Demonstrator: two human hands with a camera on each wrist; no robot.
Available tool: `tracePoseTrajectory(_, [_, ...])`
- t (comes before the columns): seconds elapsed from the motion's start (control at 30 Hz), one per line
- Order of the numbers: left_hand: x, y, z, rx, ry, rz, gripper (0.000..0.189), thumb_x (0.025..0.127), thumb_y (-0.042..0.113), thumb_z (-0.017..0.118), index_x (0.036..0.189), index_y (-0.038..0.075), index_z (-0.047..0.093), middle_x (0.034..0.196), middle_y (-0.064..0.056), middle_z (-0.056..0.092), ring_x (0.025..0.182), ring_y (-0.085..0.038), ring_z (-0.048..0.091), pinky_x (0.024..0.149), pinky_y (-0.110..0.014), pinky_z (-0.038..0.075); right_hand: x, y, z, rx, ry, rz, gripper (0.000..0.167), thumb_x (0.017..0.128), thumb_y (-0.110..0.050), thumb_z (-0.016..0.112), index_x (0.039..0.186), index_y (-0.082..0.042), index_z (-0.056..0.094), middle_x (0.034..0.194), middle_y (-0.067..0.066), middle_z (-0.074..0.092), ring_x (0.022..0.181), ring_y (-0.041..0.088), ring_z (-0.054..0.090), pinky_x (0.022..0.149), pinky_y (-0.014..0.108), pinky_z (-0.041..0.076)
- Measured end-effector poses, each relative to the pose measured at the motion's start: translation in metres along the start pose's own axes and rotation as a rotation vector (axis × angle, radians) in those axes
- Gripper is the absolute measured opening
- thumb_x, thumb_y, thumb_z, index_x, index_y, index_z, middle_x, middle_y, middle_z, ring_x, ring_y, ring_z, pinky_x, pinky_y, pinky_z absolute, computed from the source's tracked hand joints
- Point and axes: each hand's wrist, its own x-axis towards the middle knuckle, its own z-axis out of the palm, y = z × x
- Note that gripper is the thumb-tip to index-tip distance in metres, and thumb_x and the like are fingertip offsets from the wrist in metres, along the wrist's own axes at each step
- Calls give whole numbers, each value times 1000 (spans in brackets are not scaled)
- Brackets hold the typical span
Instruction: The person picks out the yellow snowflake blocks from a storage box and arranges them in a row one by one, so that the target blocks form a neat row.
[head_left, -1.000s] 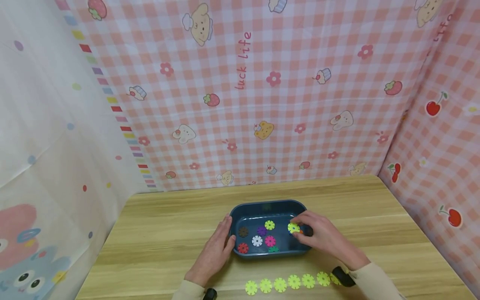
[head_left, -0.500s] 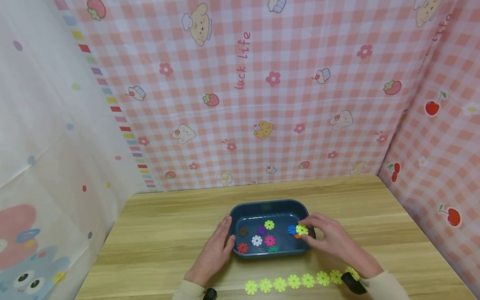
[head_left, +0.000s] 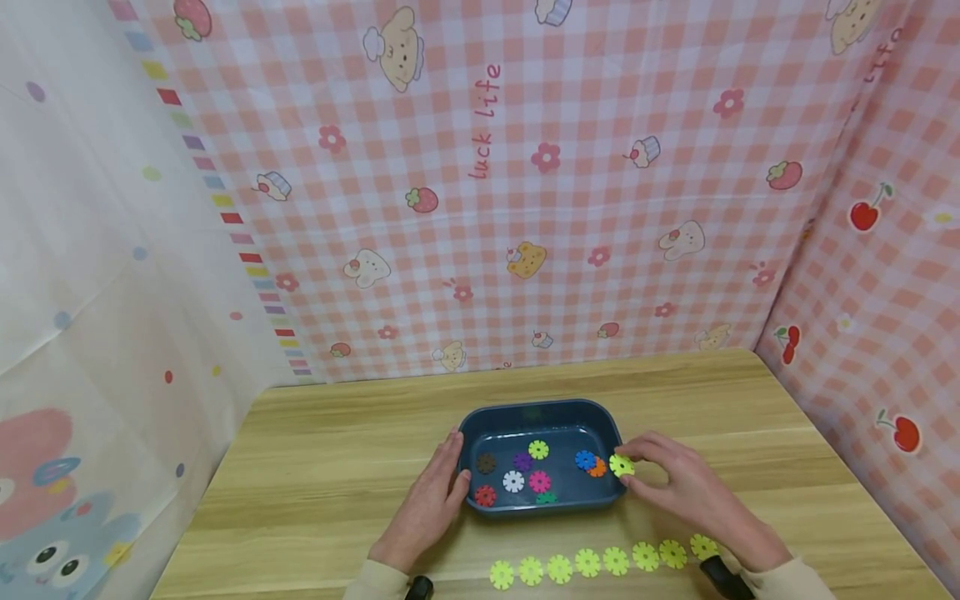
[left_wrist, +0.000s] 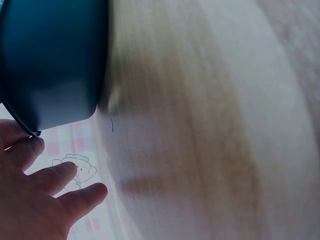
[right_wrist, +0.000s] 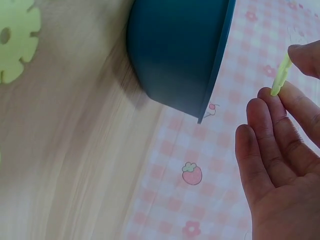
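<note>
My right hand (head_left: 678,482) pinches a yellow-green notched plastic disc (head_left: 622,465) between thumb and fingers, at the right rim of a dark blue tray (head_left: 525,508). In the right wrist view, the pinched disc (right_wrist: 281,75) is edge-on above the rim. My left hand (head_left: 427,500) rests against the tray's left side with fingers mostly straight. Inside lie a yellow-green disc (head_left: 538,450), a blue disc (head_left: 585,460) overlapping an orange disc (head_left: 597,467), and several discs of other colours, among them a white disc (head_left: 513,482) and a red disc (head_left: 486,496).
A row of several yellow-green discs (head_left: 588,562) lies along the table's (head_left: 322,500) near side, in front of the tray. Its right end comes close to the black strap (head_left: 726,577) on my right wrist. A checked cloth (head_left: 480,208) hangs behind the table.
My right hand has moved right with the pinched disc, from over the tray's right part to its rim, uncovering the blue and orange discs. My left hand and the tray stay put.
</note>
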Motion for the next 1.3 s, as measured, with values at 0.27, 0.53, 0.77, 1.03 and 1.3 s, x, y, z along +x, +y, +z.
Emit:
tracePoseTrajectory(0.27, [0, 0, 0, -3, 5, 3, 60, 111, 27, 48, 163, 4, 30, 170, -11, 25, 154, -37, 27, 123, -54, 28, -8, 4, -7, -1, 2, 26, 33, 81, -10, 88, 112, -14, 77, 107, -9, 70, 92, 11, 69, 76, 35, 62])
tracePoseTrajectory(0.53, [1, -2, 1, 3, 11, 9, 59, 111, 27, 48, 162, 3, 30, 170, -12, 25, 154, -38, 28, 123, -54, 29, -16, 10, -11, -25, 25, 4, 35, 80, -8, 88, 112, -15, 77, 106, -10, 70, 91, 9, 68, 73, 31, 61])
tracePoseTrajectory(0.77, [0, -1, 1, 3, 10, 9, 59, 111, 27, 48, 162, 3, 30, 170, -12, 25, 154, -38, 28, 123, -54, 28, -25, 14, -15, -48, 21, 35, 36, 81, -12, 88, 114, -20, 76, 107, -12, 70, 92, 9, 67, 74, 34, 61])
tracePoseTrajectory(1.03, [0, -1, 1, 6, 9, 6, 60, 111, 27, 47, 163, 3, 29, 170, -12, 25, 154, -38, 27, 123, -54, 28, -34, 17, -21, -41, 16, 88, 34, 82, -11, 88, 113, -20, 76, 107, -12, 70, 91, 10, 68, 74, 36, 62])
tracePoseTrajectory(1.3, [0, -1, 1, 5, 10, 10, 60, 111, 27, 48, 163, 3, 29, 170, -12, 25, 154, -37, 28, 123, -54, 28, -44, 23, -23, -63, 58, 52, 36, 78, -9, 90, 111, -18, 77, 106, -13, 69, 91, 8, 68, 73, 33, 61])
